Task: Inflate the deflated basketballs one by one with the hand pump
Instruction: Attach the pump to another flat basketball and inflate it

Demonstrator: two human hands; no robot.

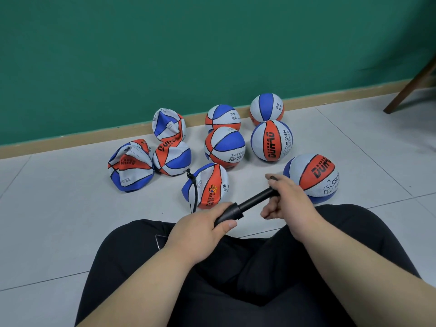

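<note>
Partly within left hand (pixel 200 228), right hand (pixel 289 199): pump (pixel 253 201).

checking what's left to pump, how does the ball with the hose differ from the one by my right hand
The hosed ball is dented; the right ball is round and full. The hose reaches only the hosed ball, not the right ball. Both are orange, blue, white.

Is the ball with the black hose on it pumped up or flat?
Not pumped up: the ball sags, its blue side by the hose caved in, unlike the round balls behind.
</note>
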